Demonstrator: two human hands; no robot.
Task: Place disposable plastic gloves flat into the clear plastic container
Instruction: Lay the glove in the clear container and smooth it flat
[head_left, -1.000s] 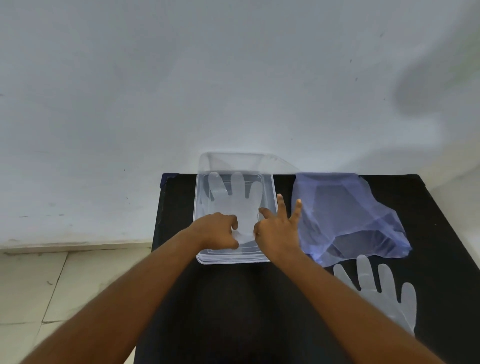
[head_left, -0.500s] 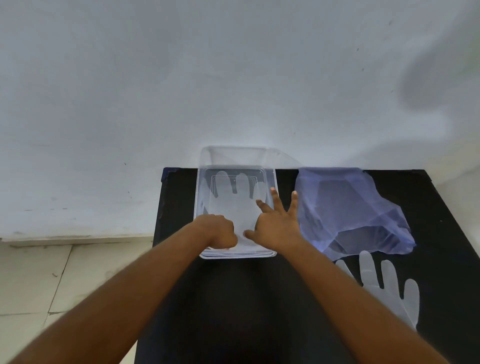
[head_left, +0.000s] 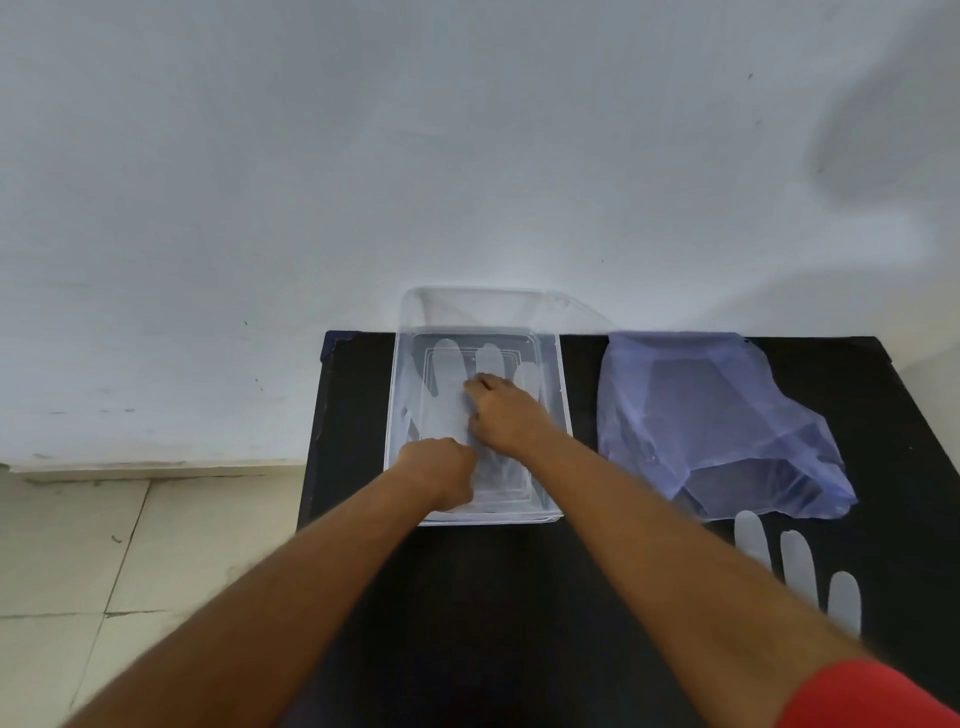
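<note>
Glove (head_left: 452, 415) half hidden under hands

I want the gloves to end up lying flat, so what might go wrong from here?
The right hand presses the glove in the container; lifting off could drag the thin film and wrinkle it. The left hand sits at the near wall, so a push might slide the light container along the black table.

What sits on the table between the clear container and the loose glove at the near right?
In the head view, a crumpled bluish plastic bag lies between the clear container and the loose glove on the black table.
</note>
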